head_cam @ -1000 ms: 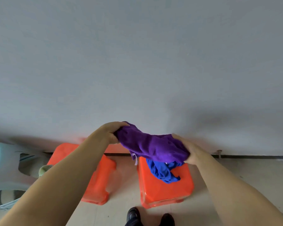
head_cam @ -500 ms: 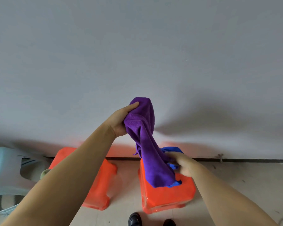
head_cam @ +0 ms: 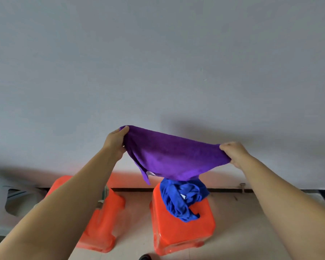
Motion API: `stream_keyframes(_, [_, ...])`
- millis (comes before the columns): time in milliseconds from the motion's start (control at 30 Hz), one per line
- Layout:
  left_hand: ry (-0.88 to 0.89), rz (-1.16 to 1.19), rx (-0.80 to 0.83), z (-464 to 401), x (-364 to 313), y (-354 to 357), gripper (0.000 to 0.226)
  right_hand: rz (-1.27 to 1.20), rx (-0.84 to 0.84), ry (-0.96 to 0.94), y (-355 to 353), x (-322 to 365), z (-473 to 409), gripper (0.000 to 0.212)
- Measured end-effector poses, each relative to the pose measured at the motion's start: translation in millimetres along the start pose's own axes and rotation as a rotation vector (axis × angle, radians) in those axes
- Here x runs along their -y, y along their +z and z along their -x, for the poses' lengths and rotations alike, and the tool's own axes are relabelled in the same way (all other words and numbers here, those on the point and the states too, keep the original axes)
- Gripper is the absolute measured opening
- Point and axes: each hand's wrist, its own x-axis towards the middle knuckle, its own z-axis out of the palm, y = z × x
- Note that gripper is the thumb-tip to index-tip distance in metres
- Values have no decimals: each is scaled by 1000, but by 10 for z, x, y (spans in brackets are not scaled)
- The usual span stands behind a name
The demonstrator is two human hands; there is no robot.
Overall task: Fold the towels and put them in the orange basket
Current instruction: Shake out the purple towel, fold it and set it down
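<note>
Chair (head_cam: 0, 209), pale blue, sits at far left edge on the floor (head_cam: 242, 222), partly cut off. Next is an orange stool (head_cam: 101, 222), half hidden behind left forearm. Left hand (head_cam: 114, 143) grips one corner of purple towel (head_cam: 173, 158), right hand (head_cam: 235, 152) pinches the opposite corner; towel is stretched between both hands w/ its middle sagging, in front of the grey wall (head_cam: 158, 62). Below it, blue towel (head_cam: 182, 199) lies crumpled on a 2nd orange stool (head_cam: 182, 235).
</note>
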Motion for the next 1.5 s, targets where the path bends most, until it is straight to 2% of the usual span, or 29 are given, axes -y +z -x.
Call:
stream_keyframes(100, [18,-136,14,-17,-129,21,6,281,-102,-48,-202,242,7,30])
stream_keyframes(167, [-14,-178,56,-28,-211,18,7,371,-176,-95,-302,350,7,28])
stream_keyframes(233, [-67,-180,141,-39,-276,12,11,294,-217,-141,-350,413,-30,23])
stream_keyframes(333, [-90,-120,214,-24,-330,10,18,-12,-241,-130,-389,522,-23,28])
stream_keyframes(400, [-46,-56,172,-2,-345,20,15,-179,-274,-80,-447,578,-16,32])
stream_keyframes(533, [38,46,62,57,-348,92,14,-242,-287,-88,-512,664,67,31])
stream_keyframes(600, [30,136,61,74,-349,140,15,-253,-252,-80,-536,672,83,24])
stream_keyframes(700, [-62,241,124,83,-362,189,12,-335,-123,2,-552,660,132,30])
stream_keyframes(800, [-156,225,172,103,-352,222,14,-518,-13,101,-541,686,268,32])
stream_keyframes(933, [-138,187,142,90,-351,252,11,-653,117,164,-604,737,398,21])
stream_keyframes(1100, [-122,166,98,32,-413,240,17,-466,192,287,-652,745,417,10])
stream_keyframes(1167, [-151,126,92,29,-408,210,20,-215,226,329,-622,685,419,13])
stream_keyframes(1233, [-190,97,95,55,-390,184,19,155,264,378,-590,625,436,15])
stream_keyframes(1300, [-226,91,88,84,-369,165,20,382,300,433,-562,590,440,10])
stream_keyframes(1400, [-273,86,65,96,-341,146,21,534,327,458,-528,584,437,13])
stream_keyframes(1500, [-295,54,48,98,-316,120,18,464,326,450,-500,617,438,13])
